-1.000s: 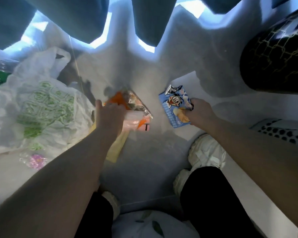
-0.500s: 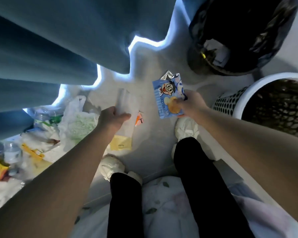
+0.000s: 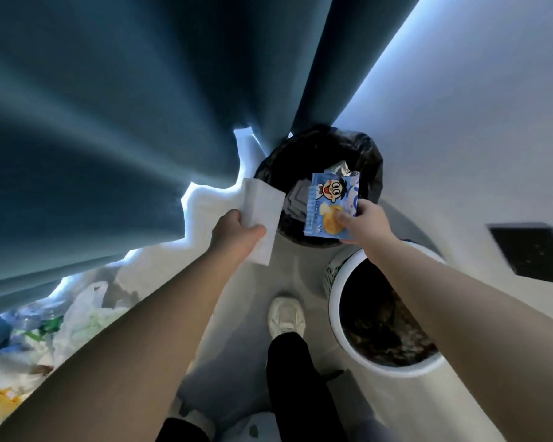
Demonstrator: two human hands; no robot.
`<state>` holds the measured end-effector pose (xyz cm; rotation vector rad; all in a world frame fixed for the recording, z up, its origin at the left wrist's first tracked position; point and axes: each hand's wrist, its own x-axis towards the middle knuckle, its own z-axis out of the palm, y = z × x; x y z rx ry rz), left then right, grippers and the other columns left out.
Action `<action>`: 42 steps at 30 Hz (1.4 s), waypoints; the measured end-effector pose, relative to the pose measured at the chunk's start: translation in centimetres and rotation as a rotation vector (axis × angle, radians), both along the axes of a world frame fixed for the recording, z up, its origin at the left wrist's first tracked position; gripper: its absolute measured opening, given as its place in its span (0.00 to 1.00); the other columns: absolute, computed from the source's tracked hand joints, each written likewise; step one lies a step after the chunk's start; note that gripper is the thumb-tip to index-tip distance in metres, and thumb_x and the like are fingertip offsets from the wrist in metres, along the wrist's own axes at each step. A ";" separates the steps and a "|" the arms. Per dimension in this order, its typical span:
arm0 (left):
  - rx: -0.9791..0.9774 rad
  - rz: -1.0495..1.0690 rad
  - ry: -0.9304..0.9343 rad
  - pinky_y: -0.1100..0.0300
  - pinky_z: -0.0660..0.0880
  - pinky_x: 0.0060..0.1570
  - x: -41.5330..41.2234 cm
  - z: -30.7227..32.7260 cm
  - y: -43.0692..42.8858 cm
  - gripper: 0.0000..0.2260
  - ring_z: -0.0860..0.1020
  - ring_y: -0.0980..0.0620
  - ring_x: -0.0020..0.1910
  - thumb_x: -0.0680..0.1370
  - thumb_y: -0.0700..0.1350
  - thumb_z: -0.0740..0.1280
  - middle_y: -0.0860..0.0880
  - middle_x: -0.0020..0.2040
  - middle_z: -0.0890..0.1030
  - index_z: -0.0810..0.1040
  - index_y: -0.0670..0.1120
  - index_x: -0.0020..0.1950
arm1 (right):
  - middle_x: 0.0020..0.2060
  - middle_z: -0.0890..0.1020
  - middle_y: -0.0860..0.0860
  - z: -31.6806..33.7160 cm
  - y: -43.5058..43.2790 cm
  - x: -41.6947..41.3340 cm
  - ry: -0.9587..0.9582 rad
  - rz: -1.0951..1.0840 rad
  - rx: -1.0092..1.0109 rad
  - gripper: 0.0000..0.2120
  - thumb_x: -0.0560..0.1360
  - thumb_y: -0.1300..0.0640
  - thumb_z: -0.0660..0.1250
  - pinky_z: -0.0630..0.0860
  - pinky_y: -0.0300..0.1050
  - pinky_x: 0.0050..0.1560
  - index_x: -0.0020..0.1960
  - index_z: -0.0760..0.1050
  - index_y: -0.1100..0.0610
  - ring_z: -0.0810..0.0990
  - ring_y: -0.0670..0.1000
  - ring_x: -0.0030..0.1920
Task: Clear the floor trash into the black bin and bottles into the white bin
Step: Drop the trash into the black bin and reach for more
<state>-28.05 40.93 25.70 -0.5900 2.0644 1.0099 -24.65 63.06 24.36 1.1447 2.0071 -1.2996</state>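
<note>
My right hand (image 3: 364,223) pinches a blue snack wrapper (image 3: 331,202) with a cartoon face, held over the open mouth of the black bin (image 3: 372,167). My left hand (image 3: 233,232) grips a white sheet of paper (image 3: 261,215) just left of the black bin's rim. The black bin has a dark liner, and grey and silver trash lies inside it. The white bin (image 3: 336,301), with perforated sides and a dark inside, stands nearer to me, under my right forearm.
A pile of floor trash (image 3: 51,333) lies at the lower left: white plastic bags, clear bottles with green labels, yellow scraps. Blue curtains (image 3: 109,138) hang on the left and behind the black bin. A white wall (image 3: 476,138) stands on the right. My white shoe (image 3: 286,315) is between the bins.
Both hands have risen from the floor and swung right to the black bin. The wrapper now hangs over its opening, and the white paper is beside its rim. The view has turned towards the bins.
</note>
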 end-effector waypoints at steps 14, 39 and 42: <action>-0.287 -0.245 0.148 0.48 0.72 0.59 -3.8 -7.3 7.2 0.26 0.75 0.44 0.60 0.71 0.53 0.70 0.48 0.63 0.76 0.67 0.50 0.67 | 0.44 0.82 0.51 -5.3 5.2 -0.8 -0.003 -0.015 0.064 0.03 0.75 0.59 0.67 0.80 0.59 0.50 0.48 0.76 0.56 0.81 0.56 0.49; -0.622 -0.862 0.287 0.41 0.54 0.71 7.1 -3.4 -10.5 0.36 0.54 0.45 0.76 0.74 0.60 0.66 0.46 0.77 0.56 0.55 0.50 0.77 | 0.79 0.45 0.53 -1.7 -8.6 2.6 0.124 1.079 0.578 0.36 0.79 0.41 0.58 0.48 0.60 0.76 0.79 0.43 0.48 0.41 0.57 0.78; -0.610 -0.837 0.226 0.42 0.54 0.71 10.9 -3.7 -13.9 0.35 0.54 0.46 0.76 0.75 0.60 0.65 0.46 0.77 0.56 0.55 0.50 0.76 | 0.79 0.46 0.51 -1.4 -13.6 5.8 0.194 1.196 0.476 0.36 0.79 0.43 0.59 0.47 0.58 0.76 0.79 0.43 0.48 0.42 0.55 0.78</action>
